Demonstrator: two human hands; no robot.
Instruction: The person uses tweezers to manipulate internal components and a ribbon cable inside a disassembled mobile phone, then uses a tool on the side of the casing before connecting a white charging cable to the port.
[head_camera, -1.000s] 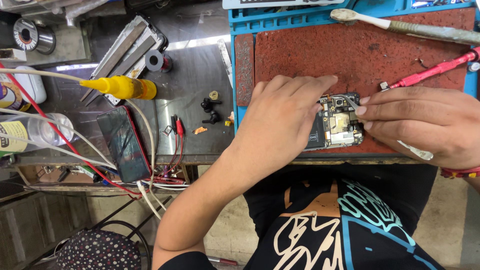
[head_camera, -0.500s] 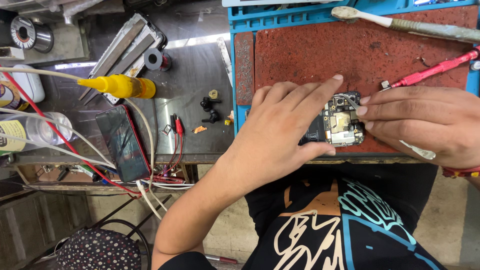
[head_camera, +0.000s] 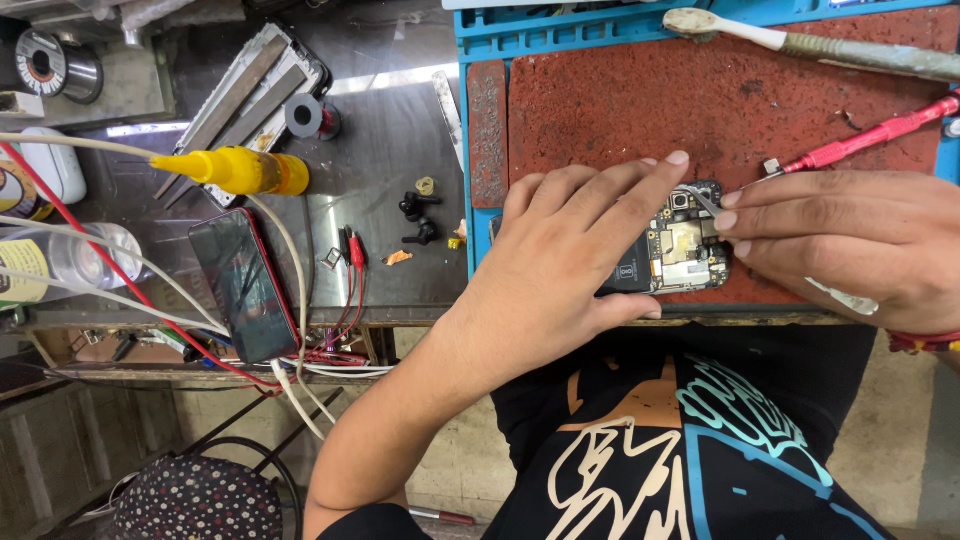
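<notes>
Two hands work an opened phone (head_camera: 672, 252) lying on the red mat (head_camera: 640, 110) at the bench edge: left hand (head_camera: 560, 262) pins it flat, right hand (head_camera: 850, 240) pinches tweezers (head_camera: 706, 201) at the board, seemingly mid-component work, needing steady, fine placement.
</notes>
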